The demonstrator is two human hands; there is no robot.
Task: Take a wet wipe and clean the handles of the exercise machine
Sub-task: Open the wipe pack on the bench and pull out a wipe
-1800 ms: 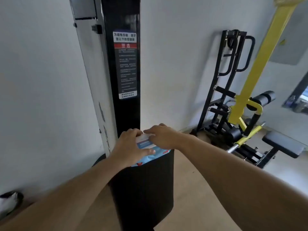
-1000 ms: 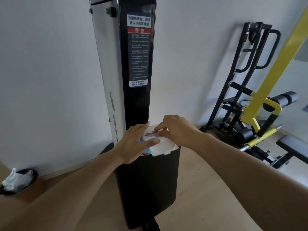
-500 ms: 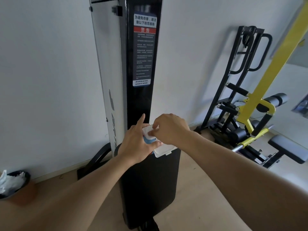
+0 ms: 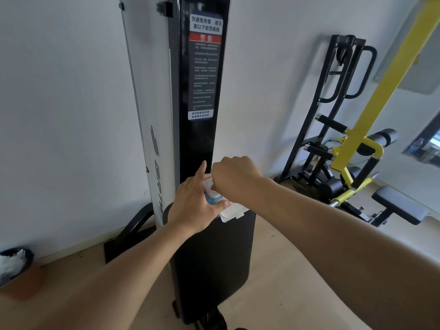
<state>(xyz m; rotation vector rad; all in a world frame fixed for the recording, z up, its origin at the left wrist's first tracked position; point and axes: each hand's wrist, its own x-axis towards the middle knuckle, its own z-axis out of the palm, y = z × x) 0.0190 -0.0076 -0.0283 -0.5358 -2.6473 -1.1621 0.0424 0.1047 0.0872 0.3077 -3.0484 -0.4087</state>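
Left hand (image 4: 195,206) steadies the blue-and-white plastic wipe pack (image 4: 215,198); right hand (image 4: 234,181), fingers curled at its opening, should draw 1 wipe slowly.

The wipes pack (image 4: 232,211) lies atop the black machine housing (image 4: 214,270), which stands on the floor (image 4: 297,282).

Both hands (image 4: 197,206) on wipes pack (image 4: 232,211) atop machine (image 4: 209,258)

The right hand (image 4: 234,179) has lifted slightly from the open wipe pack (image 4: 214,195), perhaps pinching a wipe.
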